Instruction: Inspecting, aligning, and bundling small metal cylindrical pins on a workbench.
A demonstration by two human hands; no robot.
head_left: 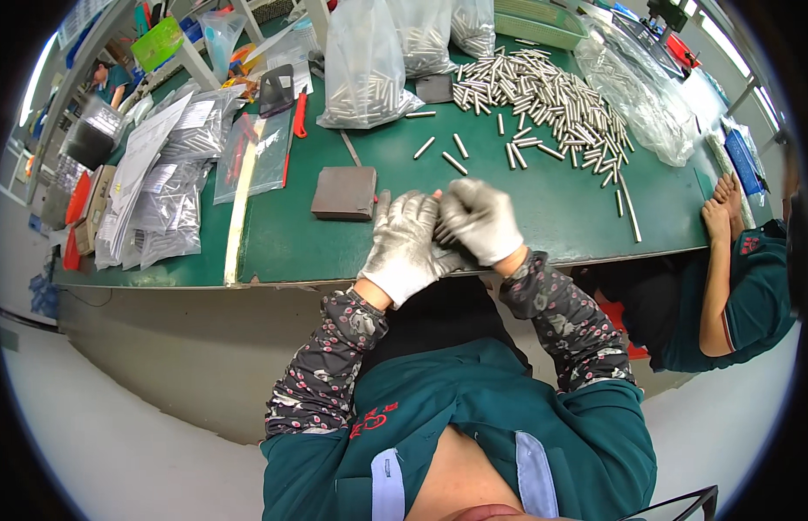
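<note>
Dark glasses frame [706,494] sits well below the fingers, gloved left hand [404,243] extended beside curled right hand [484,224], any grip indiscernible, brown block [341,193] left of fingertips, metal pins [543,95] heaped beyond, presumably for easy reach.

left hand [404,241] gloved; right hand [479,221] gloved, curled; 2 forearms [326,369] angled inward

Green-topped workbench [287,239], grey floor [187,347]

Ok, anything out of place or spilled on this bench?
A few small silver cylindrical metal pins lie strewn left of the loose silver pin heap, apart from it, so they look stray, though perhaps intentionally so.
</note>
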